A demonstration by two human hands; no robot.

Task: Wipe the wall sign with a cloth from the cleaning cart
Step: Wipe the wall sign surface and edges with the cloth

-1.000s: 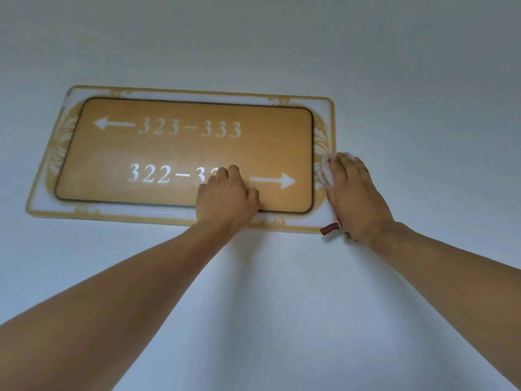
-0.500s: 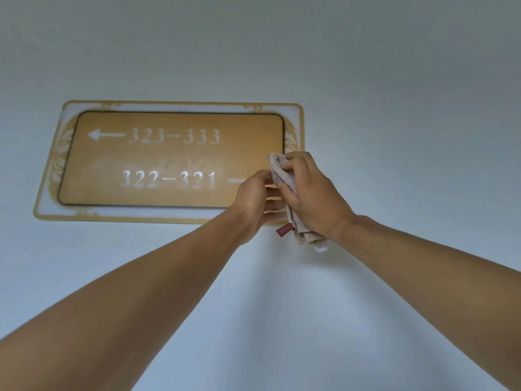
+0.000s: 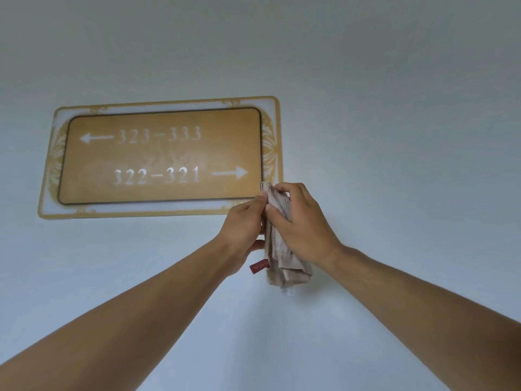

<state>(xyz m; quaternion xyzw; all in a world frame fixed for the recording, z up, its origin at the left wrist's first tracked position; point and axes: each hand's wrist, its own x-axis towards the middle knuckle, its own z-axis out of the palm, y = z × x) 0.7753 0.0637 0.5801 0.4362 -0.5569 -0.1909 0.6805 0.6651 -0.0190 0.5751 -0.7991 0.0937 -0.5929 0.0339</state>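
Observation:
The wall sign [image 3: 160, 156] is a gold plate with white numbers and arrows inside a white, gold-trimmed border, mounted upper left on the wall. A beige cloth [image 3: 279, 249] with a small red tag hangs bunched between both hands, just below the sign's lower right corner. My left hand [image 3: 242, 224] pinches the cloth's left edge near the top. My right hand [image 3: 301, 224] grips the cloth from the right. Neither hand touches the sign.
The plain pale wall [image 3: 394, 136] fills the whole view around the sign. Both forearms reach up from the bottom corners. No cart or other object is in view.
Both hands have come off the sign and met below its right corner. The cloth, earlier pressed flat under my right hand on the border, now hangs held by both hands.

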